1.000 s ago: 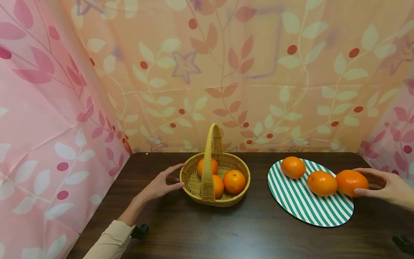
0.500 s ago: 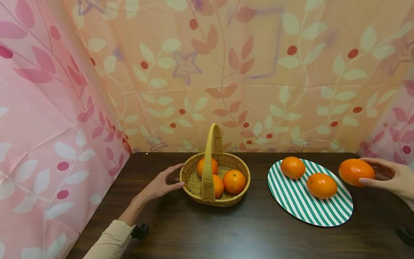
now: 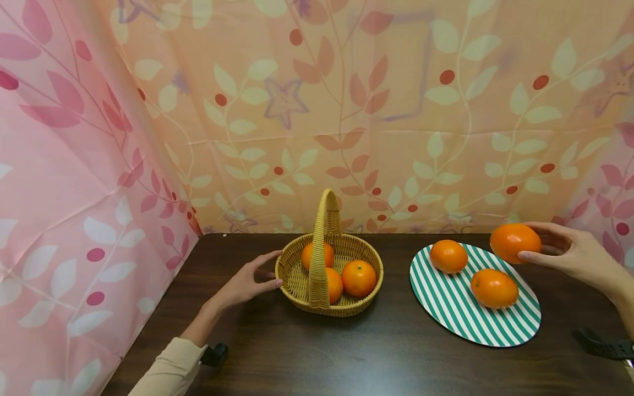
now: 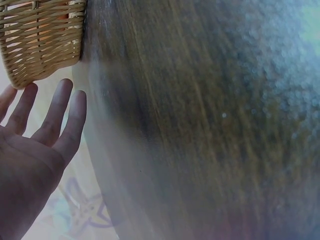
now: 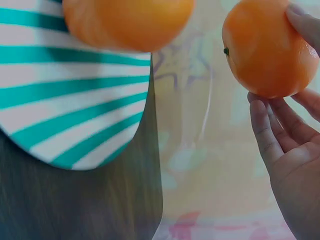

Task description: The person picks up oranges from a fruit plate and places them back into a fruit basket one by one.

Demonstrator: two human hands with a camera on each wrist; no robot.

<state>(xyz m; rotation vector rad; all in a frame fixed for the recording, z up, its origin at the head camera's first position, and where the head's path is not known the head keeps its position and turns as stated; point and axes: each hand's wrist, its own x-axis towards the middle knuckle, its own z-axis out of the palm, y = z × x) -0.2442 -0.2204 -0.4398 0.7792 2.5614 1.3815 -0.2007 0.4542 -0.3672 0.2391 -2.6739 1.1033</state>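
Observation:
My right hand [image 3: 577, 253] holds an orange [image 3: 515, 242] between thumb and fingers, raised over the far right edge of a striped oval placemat [image 3: 460, 313]. In the right wrist view the fingers lie under this orange [image 5: 267, 47] and the thumb on top. Two more oranges rest on the placemat, one near its back [image 3: 448, 256] and one near its middle [image 3: 494, 288]. My left hand [image 3: 246, 283], fingers extended, touches the left rim of a wicker basket [image 3: 292, 294]. Inside the basket sit three oranges, partly behind its tall handle [image 3: 319, 242].
Everything stands on a dark wooden table [image 3: 346, 352]. A floral cloth [image 3: 396, 137] hangs close behind its back edge. The basket's arched handle rises well above the rim. Bare tabletop separates the basket from the placemat.
My right hand has lifted the orange off the placemat's right side, then moved it up and to the left. The middle orange has shifted slightly. My left hand and the basket have stayed put.

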